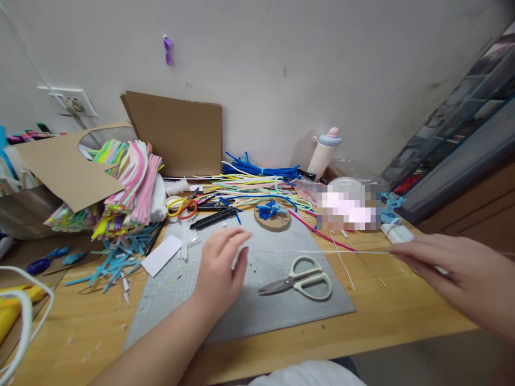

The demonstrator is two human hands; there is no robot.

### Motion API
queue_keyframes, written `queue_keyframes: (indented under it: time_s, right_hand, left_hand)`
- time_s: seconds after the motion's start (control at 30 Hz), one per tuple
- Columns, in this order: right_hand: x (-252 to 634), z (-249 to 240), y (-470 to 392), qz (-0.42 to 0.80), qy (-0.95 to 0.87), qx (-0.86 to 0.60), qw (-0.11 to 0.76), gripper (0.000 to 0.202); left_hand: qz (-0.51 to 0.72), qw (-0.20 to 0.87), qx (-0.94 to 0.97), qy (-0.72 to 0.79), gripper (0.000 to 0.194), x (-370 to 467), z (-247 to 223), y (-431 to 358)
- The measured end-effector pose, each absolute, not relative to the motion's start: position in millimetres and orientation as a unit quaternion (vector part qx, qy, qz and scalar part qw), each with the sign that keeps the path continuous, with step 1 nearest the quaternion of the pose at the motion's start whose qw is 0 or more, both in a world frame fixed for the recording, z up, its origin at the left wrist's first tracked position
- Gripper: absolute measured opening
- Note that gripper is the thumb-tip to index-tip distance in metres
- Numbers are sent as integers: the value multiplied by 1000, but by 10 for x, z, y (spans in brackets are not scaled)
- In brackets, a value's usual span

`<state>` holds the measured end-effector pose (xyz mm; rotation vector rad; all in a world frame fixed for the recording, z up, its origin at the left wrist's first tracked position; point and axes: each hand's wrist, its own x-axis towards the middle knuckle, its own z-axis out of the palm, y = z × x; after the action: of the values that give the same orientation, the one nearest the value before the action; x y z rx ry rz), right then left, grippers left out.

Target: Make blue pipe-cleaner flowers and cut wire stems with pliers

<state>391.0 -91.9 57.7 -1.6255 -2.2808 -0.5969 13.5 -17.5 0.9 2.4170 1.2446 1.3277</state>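
Observation:
My right hand (446,268), at the right above the wooden table, pinches the end of a thin white wire (341,251) that stretches left over the grey cutting mat (249,316). Over the mat's middle is my left hand (225,262), thumb and fingers curved with a gap between them; the wire fades from sight near its fingertips. Scissors with pale handles (306,279) lie on the mat, right of my left hand. A blue fuzzy piece (270,210) sits on a round cardboard disc (272,222) at the mat's back edge.
Bundles of coloured fuzzy stems (132,187) stand at the left, beside cut blue pieces (116,262). Loose stems (257,187) and orange-yellow scissors (185,206) lie at the back. A white bottle (324,153) stands back right. Two thin wires lie near the mat's right edge.

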Motion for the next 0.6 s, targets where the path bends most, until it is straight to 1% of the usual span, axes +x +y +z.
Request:
queue_keyframes:
  time_s: [0.03,0.1,0.13,0.17,0.23,0.27,0.3,0.37,0.4,0.43,0.47,0.5,0.53,0.57,0.6]
  right_hand:
    - [3637,655,-886,-202,-823,-514,132,27]
    - [3209,801,-803,-220,-848,-457,154,31]
    - [3066,866,-756,-238,-853,-433,166,30]
    - [2967,925,-709,-276,-851,-398,202,28]
    - [2858,1017,-608,-313,-847,-364,229,28]
    - [2820,1045,-555,-334,-838,-346,259,28]
    - [2777,1059,-499,-355,-819,-331,307,29]
    - [2639,1033,-380,-364,-751,-304,458,30]
    - [2537,993,-317,-333,-710,-291,548,29]
    - [2415,936,-255,-250,-681,-306,617,28]
    - [2280,868,-195,-137,-657,-332,663,23]
    - [2139,794,-140,13,-677,-358,643,19]
    - [2001,720,-90,168,-702,-369,586,21]
    - [1874,655,-48,274,-711,-360,539,24]
    - [1764,602,-13,329,-714,-356,506,26]
  left_hand:
    - [414,76,828,371,33,207,62,-249]
    - [353,156,858,339,38,338,130,-360]
    - [325,204,860,335,36,386,140,-388]
    - [306,250,854,340,33,418,136,-397]
    - [302,313,822,367,29,431,100,-366]
    - [319,331,800,386,29,417,78,-333]
    - [345,345,774,405,29,393,59,-294]
    - [413,385,708,424,28,337,35,-213]
    - [447,426,670,413,28,310,33,-175]
    - [475,477,629,389,30,288,35,-141]
    - [494,527,591,359,31,270,41,-111]
    - [504,569,560,329,32,255,48,-84]
    - [508,599,539,304,33,242,55,-61]
    - [506,617,529,289,32,231,62,-42]
    - [504,624,527,283,31,220,68,-26]
